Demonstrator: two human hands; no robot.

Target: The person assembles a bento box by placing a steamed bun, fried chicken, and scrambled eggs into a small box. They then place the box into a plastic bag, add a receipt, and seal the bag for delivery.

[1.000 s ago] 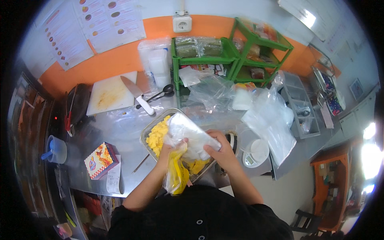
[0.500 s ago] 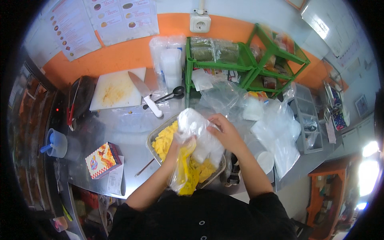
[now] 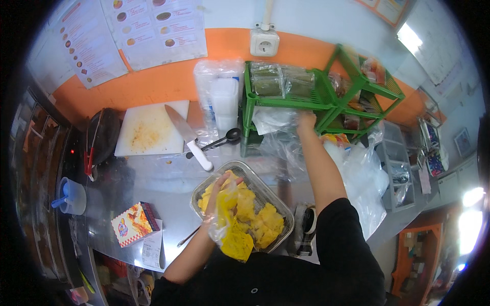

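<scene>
You're mid-handling, by the look of it. The yellow food [image 3: 268, 220] is already lying in the clear tray [image 3: 261, 184], in loose chunks, with no lid covering it. None of it is clearly showing inside the yellow-and-clear bag [image 3: 236, 239], though the crumpled plastic is making that hard to judge. How much is left isn't showing.

Your left hand [image 3: 218, 193] is hovering over the tray's near-left side, and the bag is hanging beside its palm, over the food. Those fingers are looking mostly straight, not curled into a fist; whether they're pinching the bag or just carrying it, can't tell. Food is lying right below and to the right of them; contact, can't tell.

Your right hand [image 3: 307, 121] is sitting well apart from the tray, at the green rack [image 3: 248, 102], with white plastic [image 3: 270, 118] lying just to its left. Its fingertips are blurring out, so can't tell how far they're opening or what they're gripping. The knife [image 3: 189, 136] and black spoon [image 3: 222, 138] are lying beyond the tray, untouched.
</scene>
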